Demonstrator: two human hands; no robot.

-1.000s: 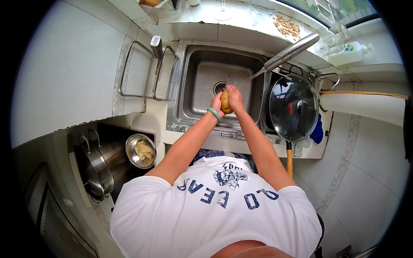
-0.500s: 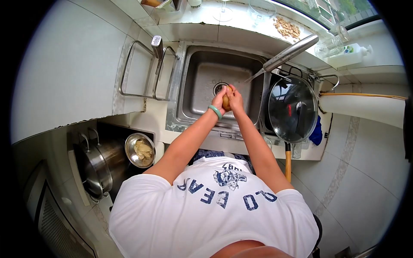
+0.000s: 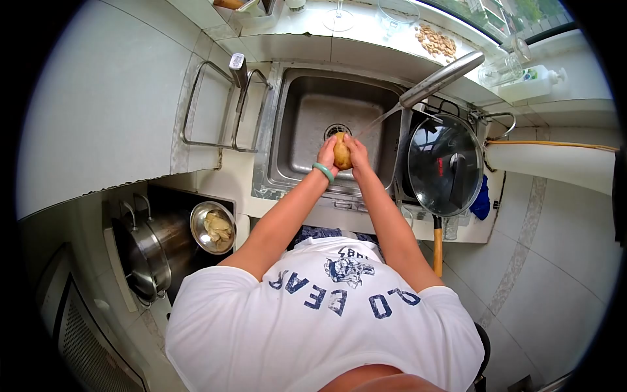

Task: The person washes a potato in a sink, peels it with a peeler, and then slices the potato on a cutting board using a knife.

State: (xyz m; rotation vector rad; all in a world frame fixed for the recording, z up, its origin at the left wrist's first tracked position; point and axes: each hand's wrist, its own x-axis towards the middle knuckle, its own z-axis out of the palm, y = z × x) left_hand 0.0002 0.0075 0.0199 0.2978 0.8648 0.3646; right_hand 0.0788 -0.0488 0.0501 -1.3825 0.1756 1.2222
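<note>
At the left, a metal bowl [image 3: 199, 228] with pale food [image 3: 217, 227] is beside a steel pot [image 3: 158, 247]. At the right, a wooden handle [image 3: 437, 249] comes out from under a glass lid [image 3: 429, 173], and something blue [image 3: 481, 200] is near. The window sill [image 3: 307, 25] carries small brown pieces [image 3: 435, 42] and a white pump bottle [image 3: 530, 85].

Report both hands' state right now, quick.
Left hand: holding the potato, cupped around its left side.
Right hand: holding the same potato from its right side.

Yellowish-brown potato [image 3: 342, 153] (oval, long axis fore-aft) between hands [image 3: 326, 154], over sink [image 3: 304, 124].
</note>
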